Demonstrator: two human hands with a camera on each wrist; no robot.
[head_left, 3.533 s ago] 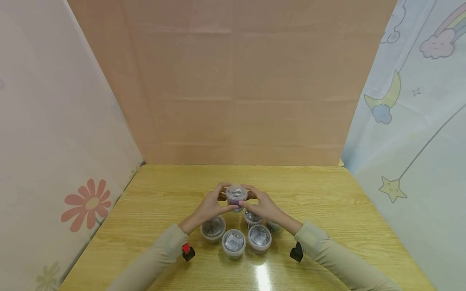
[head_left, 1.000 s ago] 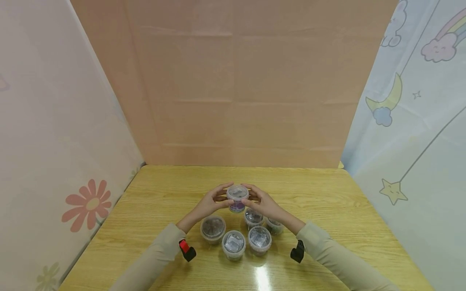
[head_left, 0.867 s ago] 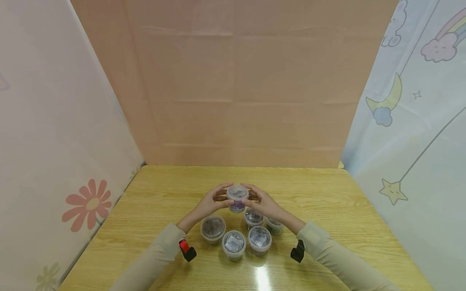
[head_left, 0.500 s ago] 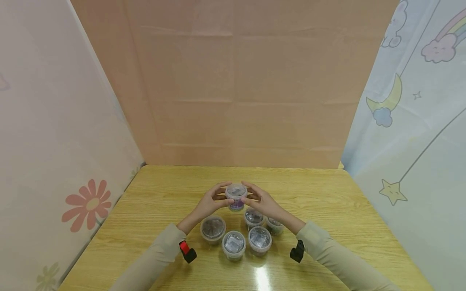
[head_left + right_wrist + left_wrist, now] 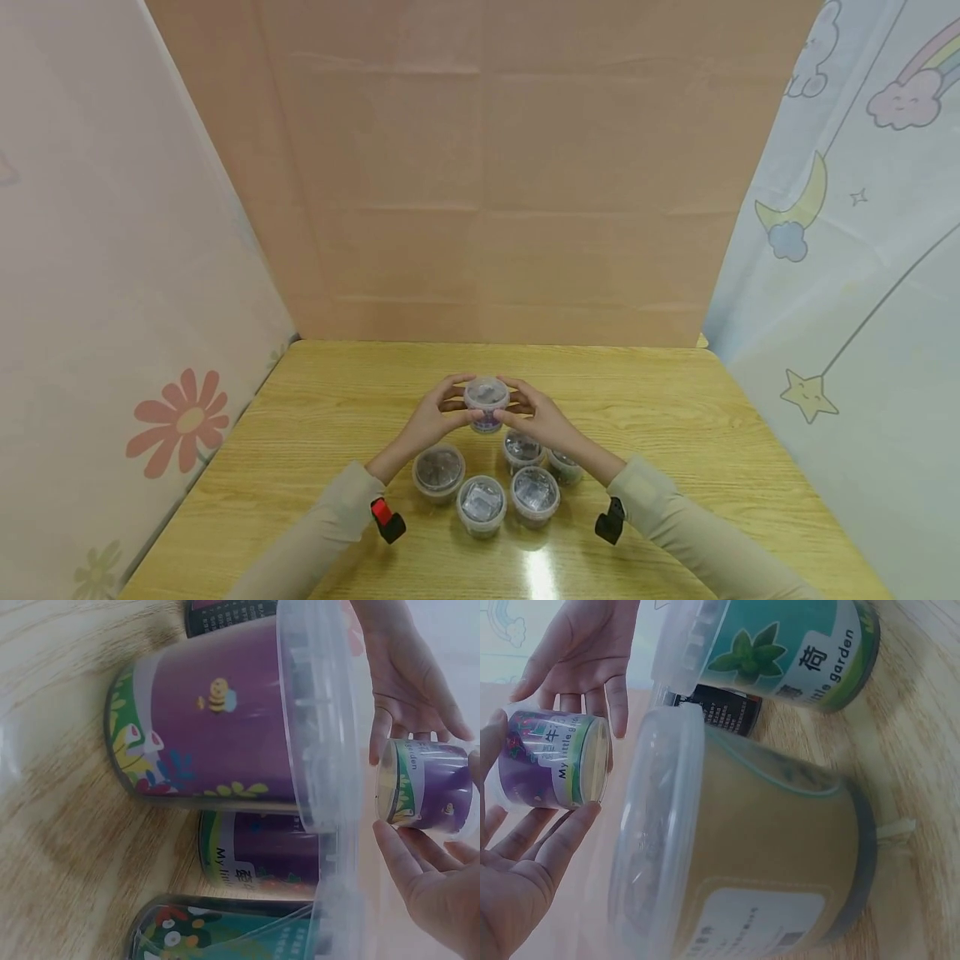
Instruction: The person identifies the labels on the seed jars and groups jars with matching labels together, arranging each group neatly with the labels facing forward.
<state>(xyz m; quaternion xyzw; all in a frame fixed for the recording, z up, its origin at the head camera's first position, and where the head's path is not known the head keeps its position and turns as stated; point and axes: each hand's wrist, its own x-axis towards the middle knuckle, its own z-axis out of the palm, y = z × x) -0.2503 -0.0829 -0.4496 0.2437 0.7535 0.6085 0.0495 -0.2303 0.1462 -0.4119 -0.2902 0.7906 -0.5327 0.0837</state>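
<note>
Both hands hold up a small clear-lidded plastic tub (image 5: 487,390) with a purple "My little garden" label, above the table behind the other tubs. My left hand (image 5: 433,417) grips its left side and my right hand (image 5: 542,418) its right, thumbs at the front just under the lid rim. In the left wrist view the purple label (image 5: 536,761) and the tub's pale base show between the two hands. The right wrist view shows the same tub (image 5: 439,784) with a bee on its label. The lid is on.
Several similar lidded tubs stand nearer me: one at the left (image 5: 438,471), two in front (image 5: 482,504) (image 5: 535,496), two at the right (image 5: 522,447) (image 5: 566,467). Labels include green mint (image 5: 780,660), teal (image 5: 232,930) and purple (image 5: 217,712). Printed cloth hangs at the sides.
Since the earliest frame both thumbs have shifted up toward the lid rim. In the last second the tub has risen slightly and its label shows less from above. The standing tubs have not moved.
</note>
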